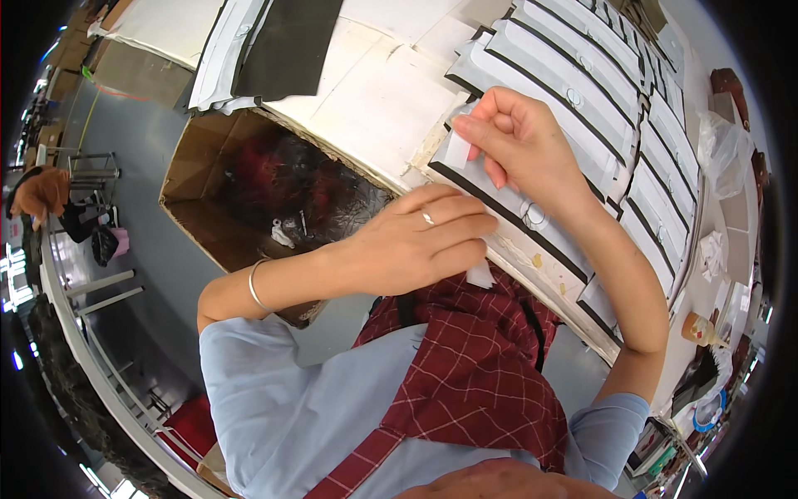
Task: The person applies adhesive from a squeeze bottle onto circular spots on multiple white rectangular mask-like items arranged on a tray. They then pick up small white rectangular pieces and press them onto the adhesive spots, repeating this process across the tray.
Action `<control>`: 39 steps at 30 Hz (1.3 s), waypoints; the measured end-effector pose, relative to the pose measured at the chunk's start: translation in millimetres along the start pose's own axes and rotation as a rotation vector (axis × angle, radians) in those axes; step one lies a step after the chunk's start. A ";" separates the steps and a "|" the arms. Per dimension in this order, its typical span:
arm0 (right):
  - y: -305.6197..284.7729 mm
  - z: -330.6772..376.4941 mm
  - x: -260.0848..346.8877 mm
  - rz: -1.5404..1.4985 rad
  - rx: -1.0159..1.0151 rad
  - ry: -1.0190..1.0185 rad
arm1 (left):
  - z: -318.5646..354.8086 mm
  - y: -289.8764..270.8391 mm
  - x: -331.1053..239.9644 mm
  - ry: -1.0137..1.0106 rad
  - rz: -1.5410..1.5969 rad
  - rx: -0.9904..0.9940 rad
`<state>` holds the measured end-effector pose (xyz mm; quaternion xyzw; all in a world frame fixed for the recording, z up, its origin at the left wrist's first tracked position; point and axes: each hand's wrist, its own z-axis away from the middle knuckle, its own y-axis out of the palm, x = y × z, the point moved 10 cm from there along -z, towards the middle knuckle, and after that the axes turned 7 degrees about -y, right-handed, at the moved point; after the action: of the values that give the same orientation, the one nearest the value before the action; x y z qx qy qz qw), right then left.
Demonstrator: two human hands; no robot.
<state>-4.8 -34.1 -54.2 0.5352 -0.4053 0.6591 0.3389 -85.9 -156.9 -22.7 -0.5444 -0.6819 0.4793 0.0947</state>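
My right hand pinches a small white strip between thumb and fingertips, over the near end of the closest black-edged flat piece. That piece has a grey-white face and a thin ring-shaped mark on it. My left hand, with a ring and a bracelet, is closed beside the table's front edge, just left of that piece. Small white strips stick out below its fingers; the palm side is hidden.
Overlapping rows of similar flat pieces cover the table's right side. More black and white sheets lie at the far left of the white tabletop. An open cardboard box with dark plastic inside stands below the edge. A small bottle lies at right.
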 end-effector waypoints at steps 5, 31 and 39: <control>-1.8 -3.3 -1.1 0.206 -0.106 -0.234 | 16.0 -26.1 23.6 -0.102 -0.252 -0.100; -24.8 12.0 45.0 0.738 -0.157 -0.651 | -0.2 -17.3 42.0 -0.182 -0.390 0.085; 11.9 29.1 35.4 1.300 0.053 -0.618 | -6.2 -38.3 50.3 -0.269 -0.239 0.034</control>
<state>-9.7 -65.0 -18.7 0.3559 -0.7032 0.5555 -0.2652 -126.3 -109.6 -10.3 -0.3887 -0.7402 0.5444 0.0682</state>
